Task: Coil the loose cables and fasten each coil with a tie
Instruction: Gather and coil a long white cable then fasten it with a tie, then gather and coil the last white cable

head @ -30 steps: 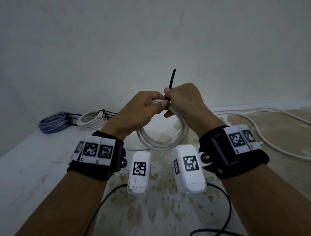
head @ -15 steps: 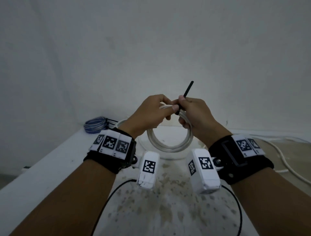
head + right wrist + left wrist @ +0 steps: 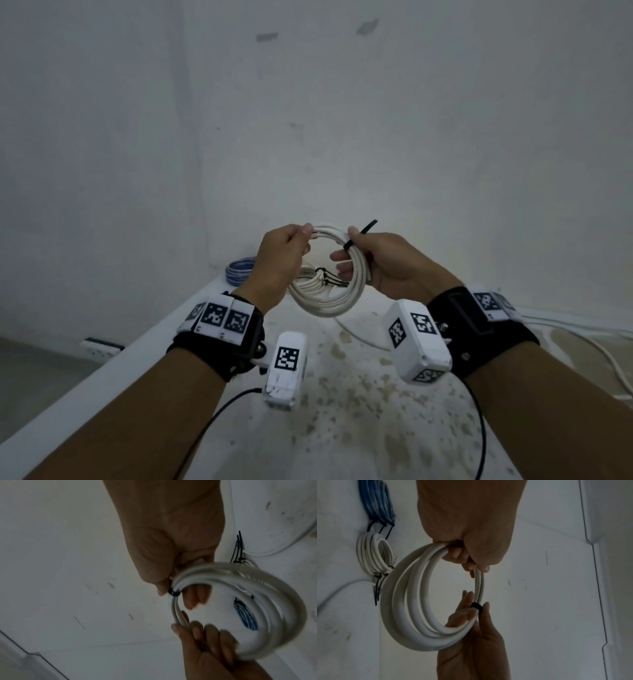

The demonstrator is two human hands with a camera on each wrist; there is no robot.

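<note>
Head view: your left hand [image 3: 279, 260] is gripping the top left of the white cable coil [image 3: 329, 301], fingers curled round its strands. Your right hand [image 3: 387, 263] is pinching the coil at its top right, thumb lying on the black tie [image 3: 359, 234] that is wrapping the strands there, its free tail sticking up to the right. You are holding the coil in the air above the stained table [image 3: 342, 428], toward its far left corner. A tied white coil [image 3: 310, 279] and a blue coil [image 3: 239, 270] are lying at that corner. Loose white cable [image 3: 582, 337] is trailing along the table's right side.

Left wrist view: your left hand [image 3: 467, 524] is closing its fingers [image 3: 458, 555] round the coil [image 3: 412, 615]; your right hand [image 3: 471, 649] is pinching the strands at the tie [image 3: 476, 606]. The tied white coil [image 3: 371, 555] and blue coil [image 3: 376, 503] are lying beyond.

Right wrist view: your right hand [image 3: 171, 540] is pinching at the tie [image 3: 173, 593]; your left hand [image 3: 214, 655] is gripping the blurred coil [image 3: 265, 601].
</note>
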